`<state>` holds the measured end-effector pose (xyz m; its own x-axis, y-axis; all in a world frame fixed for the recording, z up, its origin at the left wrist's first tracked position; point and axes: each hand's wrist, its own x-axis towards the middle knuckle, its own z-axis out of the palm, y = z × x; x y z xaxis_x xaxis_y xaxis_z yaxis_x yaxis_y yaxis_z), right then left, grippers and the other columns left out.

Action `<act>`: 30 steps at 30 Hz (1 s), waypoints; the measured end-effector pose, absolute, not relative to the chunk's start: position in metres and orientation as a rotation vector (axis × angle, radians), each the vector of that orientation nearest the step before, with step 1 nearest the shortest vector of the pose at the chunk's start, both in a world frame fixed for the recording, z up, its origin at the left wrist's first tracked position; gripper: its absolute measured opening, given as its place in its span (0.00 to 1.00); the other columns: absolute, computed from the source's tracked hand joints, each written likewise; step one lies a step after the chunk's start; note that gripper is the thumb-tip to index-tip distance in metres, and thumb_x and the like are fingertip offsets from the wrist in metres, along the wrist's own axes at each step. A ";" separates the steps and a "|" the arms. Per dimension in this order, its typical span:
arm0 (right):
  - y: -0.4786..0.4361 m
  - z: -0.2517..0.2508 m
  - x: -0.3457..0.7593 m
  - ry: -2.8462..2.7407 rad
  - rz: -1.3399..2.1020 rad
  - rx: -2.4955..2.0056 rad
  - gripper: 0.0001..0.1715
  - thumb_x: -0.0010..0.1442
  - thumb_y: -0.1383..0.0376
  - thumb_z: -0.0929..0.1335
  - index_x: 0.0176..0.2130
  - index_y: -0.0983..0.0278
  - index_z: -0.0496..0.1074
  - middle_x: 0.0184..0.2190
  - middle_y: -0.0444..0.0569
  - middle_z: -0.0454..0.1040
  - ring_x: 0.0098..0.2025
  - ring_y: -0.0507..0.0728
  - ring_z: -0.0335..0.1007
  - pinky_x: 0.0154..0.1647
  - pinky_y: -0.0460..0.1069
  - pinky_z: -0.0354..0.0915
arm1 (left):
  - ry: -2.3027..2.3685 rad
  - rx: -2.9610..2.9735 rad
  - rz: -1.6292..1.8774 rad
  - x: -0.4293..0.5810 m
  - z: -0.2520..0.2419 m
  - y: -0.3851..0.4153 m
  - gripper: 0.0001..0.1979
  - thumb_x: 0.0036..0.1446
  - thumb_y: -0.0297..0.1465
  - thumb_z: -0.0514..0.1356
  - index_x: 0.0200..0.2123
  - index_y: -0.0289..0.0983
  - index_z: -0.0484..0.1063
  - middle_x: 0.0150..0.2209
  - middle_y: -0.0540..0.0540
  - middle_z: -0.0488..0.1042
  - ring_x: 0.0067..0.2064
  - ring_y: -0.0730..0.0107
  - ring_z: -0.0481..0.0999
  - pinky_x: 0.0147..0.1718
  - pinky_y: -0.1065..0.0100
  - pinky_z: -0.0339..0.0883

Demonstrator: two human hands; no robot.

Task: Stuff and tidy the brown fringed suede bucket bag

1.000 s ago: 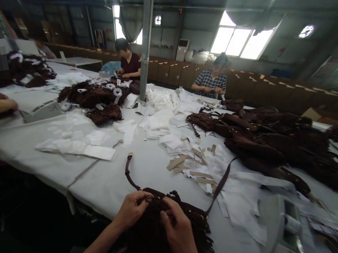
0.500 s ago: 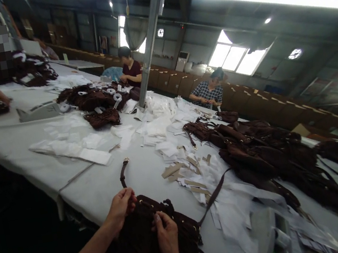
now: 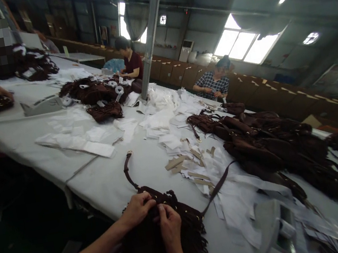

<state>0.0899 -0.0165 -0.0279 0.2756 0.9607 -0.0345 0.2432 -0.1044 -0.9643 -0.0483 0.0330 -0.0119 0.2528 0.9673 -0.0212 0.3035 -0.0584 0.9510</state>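
A dark brown fringed bag (image 3: pixel 145 252) lies at the near table edge, its strap (image 3: pixel 217 187) stretching to the right and a buckled strap end (image 3: pixel 127 168) curving away on the left. My left hand (image 3: pixel 140 210) is closed in a pinch at the bag's upper part, on the dark cord or fringe there. Right beside it, my right hand (image 3: pixel 169 224) pinches at the same spot, fingertips nearly touching the left ones. What lies between the fingertips is too small and dark to make out.
Brown bags (image 3: pixel 266 144) are heaped along the right, with more (image 3: pixel 94 91) farther back. White paper (image 3: pixel 161 119) and beige strips (image 3: pixel 178 162) cover mid-table. A grey tape dispenser (image 3: pixel 269 231) stands near right, another (image 3: pixel 42 105) far left. A metal post (image 3: pixel 152 33) rises behind; people work around.
My left hand has moved right, from the bag's left corner to beside my right hand. The whole view has shifted slightly.
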 end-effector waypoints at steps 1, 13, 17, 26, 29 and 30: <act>-0.015 -0.030 0.090 -1.093 0.938 -1.574 0.23 0.57 0.50 0.64 0.30 0.67 0.75 0.18 0.47 0.74 0.19 0.54 0.69 0.20 0.46 0.64 | 1.244 1.537 0.899 -0.052 -0.011 0.035 0.12 0.51 0.37 0.59 0.22 0.37 0.68 0.21 0.51 0.68 0.25 0.70 0.65 0.26 0.70 0.58; -0.014 -0.046 0.091 -1.595 0.767 -1.379 0.21 0.62 0.58 0.62 0.51 0.62 0.70 0.46 0.53 0.74 0.47 0.58 0.71 0.50 0.52 0.66 | 1.608 1.000 1.005 -0.124 -0.036 -0.018 0.22 0.46 0.51 0.61 0.32 0.37 0.68 0.29 0.49 0.71 0.29 0.66 0.70 0.28 0.67 0.65; -0.018 -0.046 0.084 -1.882 0.594 -1.363 0.17 0.63 0.61 0.61 0.49 0.58 0.72 0.47 0.52 0.71 0.48 0.56 0.70 0.48 0.50 0.67 | 1.690 1.203 1.000 -0.106 -0.045 -0.039 0.23 0.48 0.45 0.61 0.43 0.37 0.68 0.38 0.44 0.71 0.35 0.63 0.71 0.32 0.65 0.65; -0.016 -0.055 0.091 -1.581 0.661 -1.450 0.17 0.61 0.59 0.63 0.46 0.64 0.73 0.43 0.53 0.76 0.45 0.59 0.72 0.48 0.52 0.66 | 1.602 0.909 1.032 -0.110 -0.047 -0.013 0.16 0.45 0.43 0.60 0.28 0.35 0.68 0.19 0.52 0.67 0.19 0.72 0.64 0.17 0.72 0.56; -0.015 -0.051 0.093 -1.492 0.749 -1.486 0.15 0.59 0.57 0.64 0.40 0.63 0.75 0.32 0.49 0.77 0.34 0.57 0.74 0.39 0.49 0.68 | 1.768 0.786 1.152 -0.137 -0.042 -0.009 0.19 0.46 0.46 0.58 0.30 0.35 0.67 0.18 0.55 0.63 0.16 0.75 0.58 0.15 0.73 0.51; -0.015 -0.049 0.092 -1.460 0.779 -1.496 0.15 0.59 0.56 0.64 0.39 0.63 0.75 0.28 0.47 0.76 0.30 0.56 0.73 0.36 0.48 0.67 | 1.791 0.845 1.188 -0.143 -0.036 -0.008 0.19 0.46 0.46 0.58 0.32 0.35 0.67 0.21 0.54 0.65 0.18 0.75 0.60 0.17 0.73 0.54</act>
<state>0.0923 -0.0150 -0.0490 0.1125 0.9839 0.1392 0.4325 0.0776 -0.8983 -0.1427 -0.0080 -0.0355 -0.4491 0.8553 -0.2582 0.0945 0.3329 0.9382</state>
